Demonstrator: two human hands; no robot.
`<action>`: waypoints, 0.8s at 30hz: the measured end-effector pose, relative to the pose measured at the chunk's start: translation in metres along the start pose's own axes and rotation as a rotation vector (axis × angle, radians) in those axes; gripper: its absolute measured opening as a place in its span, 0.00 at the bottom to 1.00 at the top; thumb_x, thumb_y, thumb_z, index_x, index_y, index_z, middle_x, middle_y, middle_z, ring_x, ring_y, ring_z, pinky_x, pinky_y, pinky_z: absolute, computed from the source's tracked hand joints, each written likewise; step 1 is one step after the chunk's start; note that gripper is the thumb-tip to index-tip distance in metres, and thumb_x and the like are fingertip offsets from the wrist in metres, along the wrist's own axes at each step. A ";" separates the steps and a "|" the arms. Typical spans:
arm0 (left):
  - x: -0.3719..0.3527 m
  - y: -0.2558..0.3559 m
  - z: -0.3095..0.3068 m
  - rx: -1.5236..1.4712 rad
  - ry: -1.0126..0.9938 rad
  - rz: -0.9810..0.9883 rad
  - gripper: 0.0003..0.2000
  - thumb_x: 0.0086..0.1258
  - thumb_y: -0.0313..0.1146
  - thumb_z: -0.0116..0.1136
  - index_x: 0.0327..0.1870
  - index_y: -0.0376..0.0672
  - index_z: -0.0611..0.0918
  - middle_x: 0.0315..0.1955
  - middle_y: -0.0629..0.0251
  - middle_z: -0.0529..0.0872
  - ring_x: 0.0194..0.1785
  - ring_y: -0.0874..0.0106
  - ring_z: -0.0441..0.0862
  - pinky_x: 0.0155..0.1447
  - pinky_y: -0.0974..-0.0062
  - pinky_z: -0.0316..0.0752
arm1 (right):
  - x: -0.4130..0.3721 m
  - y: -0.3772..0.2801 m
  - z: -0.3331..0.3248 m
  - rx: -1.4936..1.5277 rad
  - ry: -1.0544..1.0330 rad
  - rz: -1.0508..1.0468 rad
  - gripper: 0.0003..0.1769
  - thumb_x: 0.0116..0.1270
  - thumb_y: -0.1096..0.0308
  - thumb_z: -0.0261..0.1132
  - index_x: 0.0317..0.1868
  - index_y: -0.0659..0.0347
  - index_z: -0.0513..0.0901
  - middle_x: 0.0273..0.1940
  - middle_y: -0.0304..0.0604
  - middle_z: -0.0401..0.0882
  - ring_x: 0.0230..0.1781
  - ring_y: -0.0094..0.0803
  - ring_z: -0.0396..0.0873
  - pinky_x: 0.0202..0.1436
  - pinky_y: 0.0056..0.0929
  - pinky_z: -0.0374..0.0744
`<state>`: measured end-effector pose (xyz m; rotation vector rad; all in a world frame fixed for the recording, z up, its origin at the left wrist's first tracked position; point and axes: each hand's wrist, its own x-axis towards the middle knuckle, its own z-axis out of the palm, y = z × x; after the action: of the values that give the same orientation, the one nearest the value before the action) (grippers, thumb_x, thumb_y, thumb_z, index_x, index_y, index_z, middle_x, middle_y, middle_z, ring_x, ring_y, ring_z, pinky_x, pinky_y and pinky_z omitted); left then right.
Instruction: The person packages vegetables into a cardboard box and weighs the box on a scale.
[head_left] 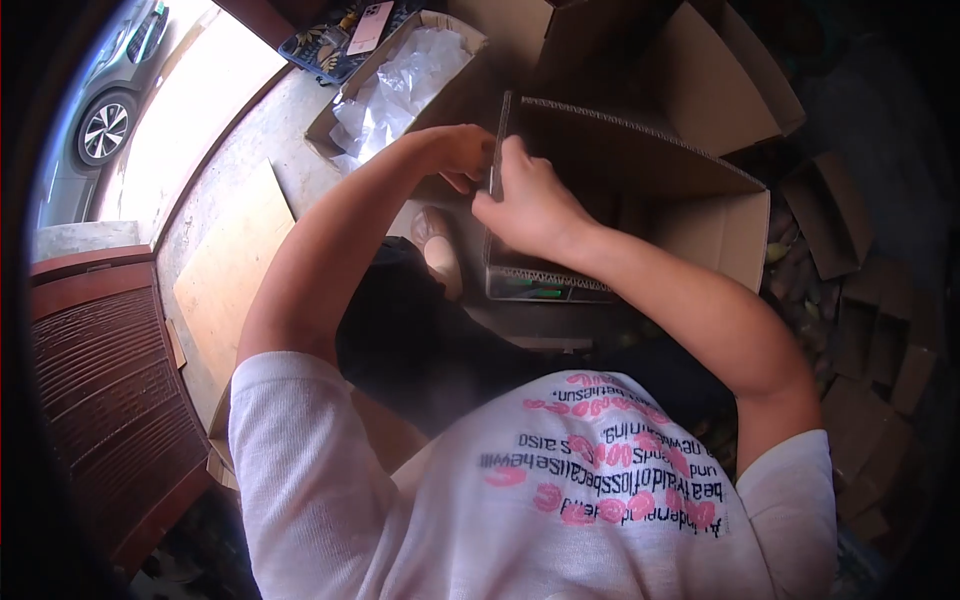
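Observation:
An open-topped cardboard box [640,130] stands in front of me, its inside dark and its near corner towards my knees. My right hand [535,200] is closed over the top edge of its left wall, with the thumb outside. On the outer side of that same wall is my left hand [465,155], its fingers curled close against the cardboard. Whether those fingers pinch anything is hidden. Beneath the box's near side shows a device with a green lit display [545,293], mostly covered.
A carton with clear plastic bags [415,80] lies at the upper left, near a pink phone [371,27]. More cardboard boxes [720,80] stand behind and to the right. A flat board [235,265] and a brown slatted panel [100,390] are at left; a car [100,120] is outside.

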<state>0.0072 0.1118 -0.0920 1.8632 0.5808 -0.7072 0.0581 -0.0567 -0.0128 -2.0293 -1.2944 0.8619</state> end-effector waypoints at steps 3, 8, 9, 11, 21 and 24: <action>-0.011 -0.025 -0.015 -0.114 -0.007 -0.083 0.10 0.64 0.29 0.56 0.45 0.36 0.80 0.37 0.58 0.85 0.38 0.67 0.85 0.38 0.72 0.83 | -0.004 -0.016 -0.008 0.070 -0.139 0.077 0.23 0.58 0.63 0.62 0.42 0.70 0.62 0.33 0.69 0.77 0.39 0.62 0.77 0.42 0.47 0.77; -0.036 -0.097 -0.066 0.287 0.406 -0.152 0.16 0.66 0.45 0.58 0.30 0.39 0.85 0.22 0.60 0.85 0.29 0.72 0.85 0.34 0.71 0.79 | 0.006 -0.002 -0.037 0.188 -0.318 0.090 0.19 0.64 0.57 0.62 0.30 0.68 0.72 0.21 0.57 0.77 0.24 0.50 0.80 0.28 0.39 0.76; -0.040 -0.103 -0.073 0.176 0.579 -0.239 0.20 0.65 0.49 0.58 0.25 0.40 0.84 0.20 0.61 0.85 0.27 0.72 0.85 0.34 0.70 0.78 | 0.011 -0.004 -0.051 0.165 -0.266 0.102 0.21 0.65 0.56 0.61 0.23 0.66 0.74 0.18 0.53 0.77 0.20 0.40 0.80 0.25 0.34 0.75; -0.041 -0.112 -0.087 0.010 0.873 -0.319 0.27 0.63 0.59 0.56 0.21 0.40 0.83 0.17 0.64 0.84 0.23 0.71 0.84 0.35 0.69 0.77 | 0.030 -0.010 -0.079 0.188 -0.250 0.116 0.15 0.67 0.62 0.60 0.29 0.67 0.74 0.19 0.46 0.78 0.18 0.27 0.77 0.22 0.27 0.74; 0.029 -0.134 -0.096 -0.086 1.177 -0.242 0.13 0.65 0.42 0.54 0.40 0.43 0.81 0.38 0.53 0.84 0.44 0.56 0.82 0.48 0.61 0.74 | 0.141 -0.013 -0.055 0.012 -0.097 -0.281 0.08 0.62 0.69 0.61 0.34 0.67 0.77 0.24 0.45 0.81 0.21 0.25 0.78 0.28 0.27 0.76; 0.017 -0.132 -0.109 -0.365 1.222 0.085 0.12 0.69 0.36 0.54 0.38 0.36 0.82 0.27 0.62 0.85 0.31 0.72 0.82 0.40 0.75 0.73 | 0.174 -0.006 -0.040 -0.124 -0.063 -0.330 0.11 0.59 0.65 0.63 0.36 0.66 0.79 0.29 0.52 0.82 0.31 0.40 0.83 0.37 0.36 0.77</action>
<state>-0.0464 0.2622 -0.1553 1.7872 1.2635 0.6698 0.1413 0.1009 -0.0195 -1.8177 -1.6955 0.7107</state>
